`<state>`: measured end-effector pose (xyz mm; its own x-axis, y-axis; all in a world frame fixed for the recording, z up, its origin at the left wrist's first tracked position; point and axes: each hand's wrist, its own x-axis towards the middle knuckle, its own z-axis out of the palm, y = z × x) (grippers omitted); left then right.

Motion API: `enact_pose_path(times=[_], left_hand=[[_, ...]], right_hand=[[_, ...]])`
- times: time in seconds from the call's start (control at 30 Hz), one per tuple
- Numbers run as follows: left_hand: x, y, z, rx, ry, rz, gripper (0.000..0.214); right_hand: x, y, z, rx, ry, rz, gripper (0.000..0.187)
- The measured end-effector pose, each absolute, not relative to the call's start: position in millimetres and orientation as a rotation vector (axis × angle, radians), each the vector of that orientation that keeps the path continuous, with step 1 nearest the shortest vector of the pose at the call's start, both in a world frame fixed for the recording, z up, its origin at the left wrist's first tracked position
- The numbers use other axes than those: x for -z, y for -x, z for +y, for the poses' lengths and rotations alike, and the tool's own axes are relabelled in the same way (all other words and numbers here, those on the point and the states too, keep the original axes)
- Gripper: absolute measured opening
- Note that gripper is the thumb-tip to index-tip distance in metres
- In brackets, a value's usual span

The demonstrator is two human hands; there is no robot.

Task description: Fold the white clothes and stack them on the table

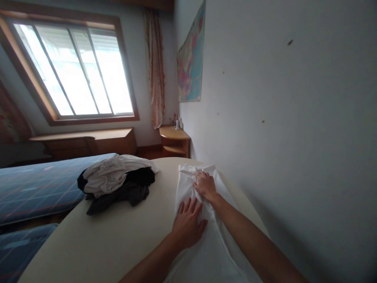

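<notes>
A white garment (212, 247), its exact kind hard to make out, lies lengthwise on the round cream table (123, 239), with creases down its length. My left hand (189, 222) rests flat on its left side, fingers spread. Farther up, near the garment's far end, my right hand (205, 184) lies on the cloth with its fingers stretched out. Neither hand grips the fabric. On the table to the left sits a heap of clothes: a light grey garment (107, 175) on top of black and dark grey ones (125, 196).
Blue plaid mattresses (44, 184) stand at the left, against the table's edge. A white wall (288, 157) runs close along the right. Beyond the table are a small corner shelf (175, 134), a wooden desk (114, 135) and a bright window (79, 70).
</notes>
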<state>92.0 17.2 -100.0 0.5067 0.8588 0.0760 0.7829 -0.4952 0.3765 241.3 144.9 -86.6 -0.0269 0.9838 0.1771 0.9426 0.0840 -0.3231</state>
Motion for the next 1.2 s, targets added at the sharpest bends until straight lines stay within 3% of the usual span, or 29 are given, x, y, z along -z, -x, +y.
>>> enact_pose_path(times=[0.13, 0.2, 0.87, 1.2], left_hand=[[101, -89, 17, -0.33, -2.49, 1.374, 0.071], [103, -87, 17, -0.332, -2.498, 1.38, 0.071], [103, -27, 85, -0.277, -2.51, 1.608, 0.069], [102, -19, 119, -0.327, -2.549, 1.627, 0.067]], right_hand=[[91, -247, 135, -0.278, 2.105, -2.055, 0.084], [95, -249, 133, -0.396, 2.111, -2.102, 0.089], [96, -165, 211, -0.343, 1.93, -2.271, 0.089], [93, -173, 219, -0.292, 1.829, -2.197, 0.067]])
